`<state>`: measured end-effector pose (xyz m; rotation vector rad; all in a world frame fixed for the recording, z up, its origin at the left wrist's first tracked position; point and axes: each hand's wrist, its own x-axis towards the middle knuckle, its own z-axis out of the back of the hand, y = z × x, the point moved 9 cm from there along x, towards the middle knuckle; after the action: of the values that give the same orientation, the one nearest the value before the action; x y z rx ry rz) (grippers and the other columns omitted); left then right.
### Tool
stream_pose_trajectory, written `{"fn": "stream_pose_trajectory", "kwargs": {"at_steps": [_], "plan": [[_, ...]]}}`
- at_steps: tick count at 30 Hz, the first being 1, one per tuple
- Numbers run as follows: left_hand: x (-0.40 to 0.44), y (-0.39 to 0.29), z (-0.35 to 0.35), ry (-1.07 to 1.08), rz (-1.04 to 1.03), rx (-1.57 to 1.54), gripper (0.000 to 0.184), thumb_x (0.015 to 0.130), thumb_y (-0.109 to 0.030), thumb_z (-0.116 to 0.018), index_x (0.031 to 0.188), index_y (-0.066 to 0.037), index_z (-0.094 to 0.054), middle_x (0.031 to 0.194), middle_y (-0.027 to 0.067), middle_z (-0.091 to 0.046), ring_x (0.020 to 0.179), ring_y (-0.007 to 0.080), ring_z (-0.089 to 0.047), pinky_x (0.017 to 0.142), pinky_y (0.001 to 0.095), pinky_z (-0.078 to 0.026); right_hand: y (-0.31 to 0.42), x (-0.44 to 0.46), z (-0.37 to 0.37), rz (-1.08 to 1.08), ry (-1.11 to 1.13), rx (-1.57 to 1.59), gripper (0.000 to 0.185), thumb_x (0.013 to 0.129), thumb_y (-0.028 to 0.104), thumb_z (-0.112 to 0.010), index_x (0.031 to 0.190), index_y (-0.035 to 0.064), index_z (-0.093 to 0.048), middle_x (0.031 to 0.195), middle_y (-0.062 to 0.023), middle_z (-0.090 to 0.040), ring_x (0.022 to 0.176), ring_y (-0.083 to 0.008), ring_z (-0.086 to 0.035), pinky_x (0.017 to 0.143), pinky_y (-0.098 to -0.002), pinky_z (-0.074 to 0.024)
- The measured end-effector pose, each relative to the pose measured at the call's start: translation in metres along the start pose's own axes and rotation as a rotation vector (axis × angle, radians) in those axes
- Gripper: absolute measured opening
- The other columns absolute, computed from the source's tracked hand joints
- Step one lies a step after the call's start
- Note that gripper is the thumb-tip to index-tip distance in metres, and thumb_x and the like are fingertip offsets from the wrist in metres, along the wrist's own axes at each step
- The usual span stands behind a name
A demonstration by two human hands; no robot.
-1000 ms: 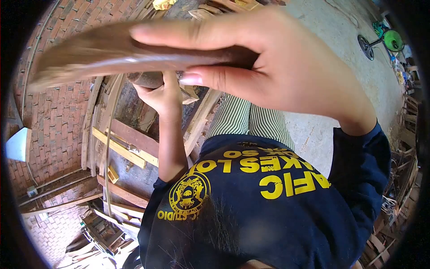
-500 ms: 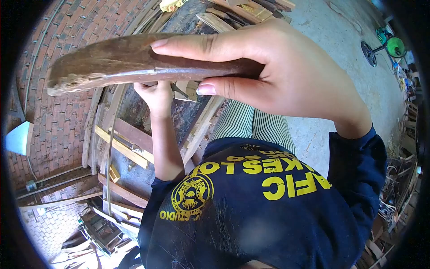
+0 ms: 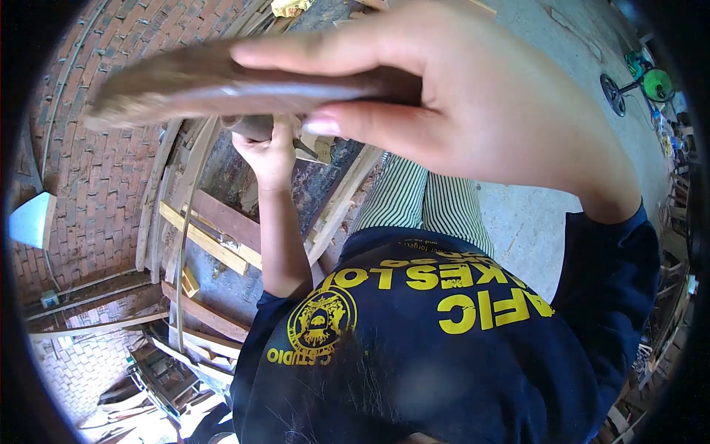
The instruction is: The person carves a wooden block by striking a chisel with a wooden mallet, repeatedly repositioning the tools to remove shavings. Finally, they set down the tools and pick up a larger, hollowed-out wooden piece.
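Close to the camera, my right hand [image 3: 481, 103] is closed around a thick, dark brown wooden club [image 3: 177, 83], thumb below and fingers above. The club lies nearly level, its worn end pointing left, and it is smeared by motion. Beneath and beyond it, my left hand [image 3: 272, 157] grips a chisel [image 3: 251, 127] by its round dark handle. The butt of the handle sticks out left of the fist; the dark blade comes out to the right, beside a pale piece of wood [image 3: 322, 146]. The club hides part of the left fingers, and I cannot tell whether the blade touches the wood.
A dark work surface [image 3: 222, 174] lies under the left arm, with yellowish wooden strips [image 3: 211, 244] and long boards [image 3: 344, 196] along it. A brick wall [image 3: 96, 155] stands at the left. Far right is a green-and-black wheeled object [image 3: 654, 83] on the concrete floor [image 3: 529, 44].
My right hand and the club have moved up in the view. My left hand has shifted slightly right, and more of the chisel's handle shows below the club.
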<state>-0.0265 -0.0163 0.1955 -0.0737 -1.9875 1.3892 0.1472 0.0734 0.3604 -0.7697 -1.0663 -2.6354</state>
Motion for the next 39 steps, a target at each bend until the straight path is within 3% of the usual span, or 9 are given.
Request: {"fn": "stream_pose_trajectory", "kwargs": {"at_steps": [9, 12, 14, 18, 25, 28, 29, 32, 39], "plan": [[-0.003, 0.007, 0.011, 0.007, -0.030, -0.019, 0.018, 0.081, 0.001, -0.064, 0.097, -0.001, -0.057, 0.090, 0.0036, -0.061, 0.077, 0.0096, -0.057, 0.070, 0.0252, -0.047, -0.033, -0.001, -0.020, -0.240, 0.208, -0.172, 0.037, 0.084, 0.014, -0.060, 0.122, 0.0167, -0.060, 0.065, -0.0097, -0.063, 0.050, -0.0202, -0.057, 0.047, -0.0328, -0.0419], [-0.005, -0.001, 0.008, -0.037, -0.018, 0.057, 0.017, 0.080, 0.002, -0.064, 0.096, -0.001, -0.057, 0.089, 0.0029, -0.061, 0.078, 0.0095, -0.057, 0.069, 0.0250, -0.047, 0.008, 0.009, -0.014, 0.211, 0.074, -0.103, 0.046, 0.085, 0.009, -0.063, 0.129, 0.0176, -0.055, 0.070, -0.0085, -0.061, 0.051, -0.0150, -0.048, 0.050, -0.0292, -0.0386], [-0.005, -0.002, 0.009, -0.052, -0.082, 0.037, 0.020, 0.078, -0.001, -0.068, 0.095, -0.002, -0.057, 0.085, 0.0018, -0.061, 0.076, 0.0104, -0.058, 0.071, 0.0254, -0.048, -0.025, -0.003, -0.025, -0.140, 0.082, 0.112, 0.048, 0.085, 0.008, -0.063, 0.130, 0.0196, -0.054, 0.072, -0.0090, -0.062, 0.054, -0.0161, -0.052, 0.053, -0.0293, -0.0411], [-0.004, 0.003, 0.010, -0.002, -0.056, 0.071, 0.025, 0.077, -0.001, -0.069, 0.100, -0.001, -0.058, 0.091, 0.0033, -0.063, 0.083, 0.0113, -0.059, 0.075, 0.0261, -0.048, -0.040, -0.011, -0.041, -0.330, 0.371, -0.062, 0.050, 0.084, 0.006, -0.064, 0.131, 0.0197, -0.053, 0.079, -0.0099, -0.065, 0.058, -0.0185, -0.056, 0.057, -0.0293, -0.0446], [-0.004, 0.010, 0.013, 0.028, -0.052, 0.106, 0.026, 0.080, -0.001, -0.068, 0.104, 0.000, -0.057, 0.101, 0.0065, -0.062, 0.090, 0.0127, -0.059, 0.082, 0.0274, -0.047, -0.023, -0.002, -0.023, -0.020, -0.083, -0.011, 0.039, 0.084, 0.013, -0.059, 0.123, 0.0170, -0.059, 0.066, -0.0116, -0.063, 0.054, -0.0239, -0.060, 0.051, -0.0348, -0.0450], [-0.008, 0.019, 0.012, 0.031, 0.003, 0.026, 0.029, 0.076, 0.001, -0.070, 0.102, 0.001, -0.058, 0.096, 0.0051, -0.064, 0.085, 0.0122, -0.060, 0.078, 0.0268, -0.049, -0.045, -0.013, -0.047, -0.291, 0.287, -0.095, 0.040, 0.084, 0.013, -0.060, 0.123, 0.0167, -0.059, 0.068, -0.0120, -0.064, 0.056, -0.0240, -0.061, 0.052, -0.0356, -0.0459], [-0.010, 0.033, 0.019, 0.075, 0.052, 0.074, 0.052, 0.076, -0.013, -0.075, 0.118, -0.001, -0.048, 0.112, 0.0097, -0.058, 0.102, 0.0201, -0.058, 0.089, 0.0365, -0.049, -0.045, -0.012, -0.045, -0.297, 0.299, -0.114, 0.040, 0.084, 0.014, -0.060, 0.124, 0.0174, -0.058, 0.069, -0.0122, -0.064, 0.056, -0.0243, -0.061, 0.053, -0.0357, -0.0463], [-0.010, 0.014, 0.010, 0.051, -0.072, 0.022, 0.031, 0.074, 0.000, -0.072, 0.102, 0.001, -0.058, 0.098, 0.0053, -0.064, 0.085, 0.0114, -0.060, 0.078, 0.0263, -0.049, -0.035, -0.005, -0.035, -0.235, 0.269, -0.131, 0.040, 0.085, 0.016, -0.060, 0.125, 0.0183, -0.058, 0.069, -0.0118, -0.064, 0.056, -0.0244, -0.061, 0.051, -0.0353, -0.0459], [-0.010, 0.016, 0.013, 0.027, -0.030, 0.006, 0.035, 0.075, -0.004, -0.073, 0.106, 0.000, -0.057, 0.103, 0.0060, -0.062, 0.093, 0.0138, -0.058, 0.084, 0.0299, -0.047, -0.029, -0.002, -0.031, -0.089, 0.044, 0.026, 0.046, 0.084, 0.014, -0.063, 0.128, 0.0230, -0.055, 0.070, -0.0104, -0.063, 0.050, -0.0211, -0.052, 0.052, -0.0306, -0.0431]]}}
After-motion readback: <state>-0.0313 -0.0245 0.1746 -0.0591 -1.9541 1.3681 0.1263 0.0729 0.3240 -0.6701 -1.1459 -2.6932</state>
